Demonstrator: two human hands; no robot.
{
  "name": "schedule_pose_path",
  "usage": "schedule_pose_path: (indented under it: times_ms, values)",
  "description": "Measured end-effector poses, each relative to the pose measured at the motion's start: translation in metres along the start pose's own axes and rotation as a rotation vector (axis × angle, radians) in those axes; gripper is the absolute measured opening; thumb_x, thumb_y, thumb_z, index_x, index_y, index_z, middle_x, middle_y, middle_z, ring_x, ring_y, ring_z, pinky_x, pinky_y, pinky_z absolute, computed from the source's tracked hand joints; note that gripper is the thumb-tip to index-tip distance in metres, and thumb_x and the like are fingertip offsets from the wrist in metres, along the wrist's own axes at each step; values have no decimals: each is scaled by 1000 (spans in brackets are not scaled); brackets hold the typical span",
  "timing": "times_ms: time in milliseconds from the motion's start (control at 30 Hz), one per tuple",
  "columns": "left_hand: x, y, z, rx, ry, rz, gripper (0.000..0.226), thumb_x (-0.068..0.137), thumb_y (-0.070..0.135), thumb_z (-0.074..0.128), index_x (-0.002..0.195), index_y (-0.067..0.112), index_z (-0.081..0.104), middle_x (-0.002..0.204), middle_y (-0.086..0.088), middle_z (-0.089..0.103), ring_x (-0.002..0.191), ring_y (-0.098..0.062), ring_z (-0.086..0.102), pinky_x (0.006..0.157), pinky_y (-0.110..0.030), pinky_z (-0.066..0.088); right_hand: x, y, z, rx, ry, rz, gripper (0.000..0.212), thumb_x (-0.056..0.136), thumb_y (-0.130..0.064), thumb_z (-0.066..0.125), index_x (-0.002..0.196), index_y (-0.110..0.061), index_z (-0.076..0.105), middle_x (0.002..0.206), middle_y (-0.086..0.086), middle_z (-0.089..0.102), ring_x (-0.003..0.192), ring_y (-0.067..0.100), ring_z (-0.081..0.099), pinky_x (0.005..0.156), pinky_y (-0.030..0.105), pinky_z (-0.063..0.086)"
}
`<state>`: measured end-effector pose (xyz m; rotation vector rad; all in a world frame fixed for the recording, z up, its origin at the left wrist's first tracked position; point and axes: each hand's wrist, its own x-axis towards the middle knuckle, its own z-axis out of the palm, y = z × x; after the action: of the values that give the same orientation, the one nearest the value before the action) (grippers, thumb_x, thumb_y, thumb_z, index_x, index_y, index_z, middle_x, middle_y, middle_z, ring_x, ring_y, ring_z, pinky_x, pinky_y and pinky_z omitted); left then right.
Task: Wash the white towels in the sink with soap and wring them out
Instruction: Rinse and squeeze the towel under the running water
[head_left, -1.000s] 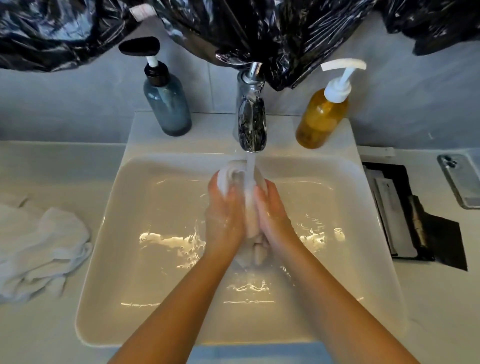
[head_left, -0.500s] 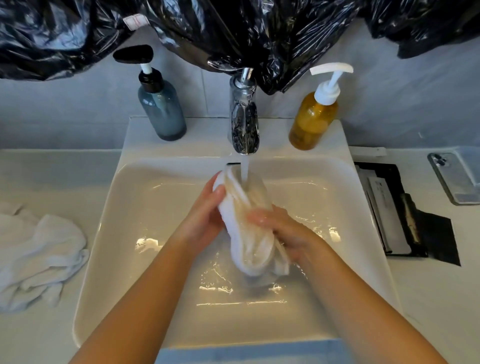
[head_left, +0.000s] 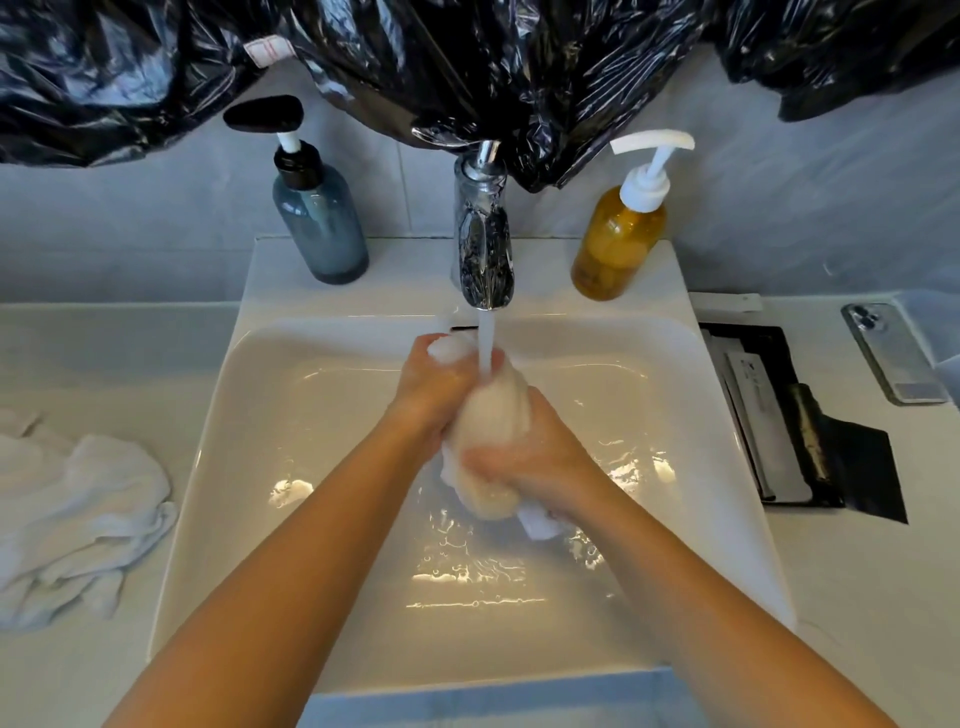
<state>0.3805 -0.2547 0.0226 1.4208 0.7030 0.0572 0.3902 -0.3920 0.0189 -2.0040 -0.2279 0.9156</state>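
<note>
White porcelain is filling most of what I am seeing: the sink (head_left: 270, 467) is carrying a thin, rippling sheet of water, and I cannot tell whether it is draining. On the counter (head_left: 104, 364) to my left a pile of towels (head_left: 78, 519) is lying, well apart from the basin. Over the middle of the sink I am holding one towel (head_left: 493, 415) bunched into a thick roll, its top end sitting right under the stream (head_left: 485, 343) from the tap (head_left: 483, 244). My left hand (head_left: 436, 384) is gripping the upper end and my right hand (head_left: 535, 460) is wrapping round the lower part, both closed firmly on the cloth. To do this well, I am thinking I should be rubbing the two halves against each other, turning the roll so water is reaching every fold, and keeping it low so nothing is splashing out. Right of the sink a black tray (head_left: 862, 462) is holding flat packets (head_left: 753, 405). Behind the basin the blue bottle (head_left: 322, 223) is looking mostly full, though its tint is making that unsure, and the amber bottle (head_left: 618, 244) is showing liquid nearly to its shoulder
</note>
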Motion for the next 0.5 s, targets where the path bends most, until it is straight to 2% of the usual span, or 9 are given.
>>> schedule_pose_path:
  times_ms: [67, 167, 200, 233, 300, 333, 400, 500]
  values:
    - [0, -2, 3, -1, 74, -27, 35, 58, 30, 75, 86, 8, 72, 80, -11, 72, 78, -27, 71, 70, -41, 59, -4, -8, 3, -158, 50, 20, 61, 64, -43, 73, 120, -36, 49, 102, -7, 65, 92, 15, 66, 67, 30, 51]
    - [1, -4, 7, 64, 176, -8, 6, 74, 20, 70, 78, 17, 68, 76, -4, 69, 75, -25, 68, 70, -37, 57, -12, -14, 7, -383, 118, 0, 62, 78, -44, 70, 131, -26, 42, 108, 3, 65, 94, 25, 65, 74, 33, 53]
    - [3, -3, 7, 92, 171, -13, 7, 76, 21, 70, 81, 18, 67, 78, -4, 69, 77, -24, 68, 73, -38, 59, -14, -11, 8, -370, 125, -20, 64, 81, -43, 71, 133, -24, 39, 109, 4, 65, 94, 26, 65, 77, 36, 55]
    - [3, -1, 6, 113, 127, -32, 24, 72, 28, 73, 93, 17, 66, 86, -7, 71, 81, -24, 69, 77, -42, 60, -17, -9, 8, -296, 125, -31, 66, 81, -41, 72, 135, -25, 38, 110, 4, 64, 94, 23, 64, 78, 37, 56]
    - [-2, 5, -1, 141, 10, -80, 68, 64, 43, 77, 120, 15, 52, 108, -11, 67, 95, -26, 67, 84, -47, 59, -20, -3, 7, -60, 130, -20, 64, 78, -37, 76, 131, -30, 41, 111, -2, 63, 90, 10, 61, 72, 29, 54]
    - [-6, 5, -6, 122, -37, -66, 76, 66, 47, 77, 127, 19, 42, 116, -9, 63, 102, -26, 65, 88, -46, 57, -21, -1, 7, 52, 133, -18, 63, 78, -34, 79, 129, -31, 43, 112, -5, 62, 90, 3, 59, 70, 25, 52]
    - [-24, 2, -19, 53, -89, 10, 81, 68, 59, 70, 133, 29, 31, 126, -3, 54, 111, -21, 61, 93, -42, 55, -20, 3, 7, 230, 143, -23, 66, 77, -32, 82, 131, -31, 45, 114, -9, 62, 96, 5, 61, 74, 24, 52]
    - [-54, -14, -35, 43, -71, 103, 83, 65, 69, 64, 136, 39, 34, 135, -1, 51, 116, -18, 60, 84, -34, 57, -19, 5, 13, 455, 162, -28, 57, 79, -31, 82, 125, -27, 49, 112, -2, 68, 98, 17, 69, 79, 31, 57]
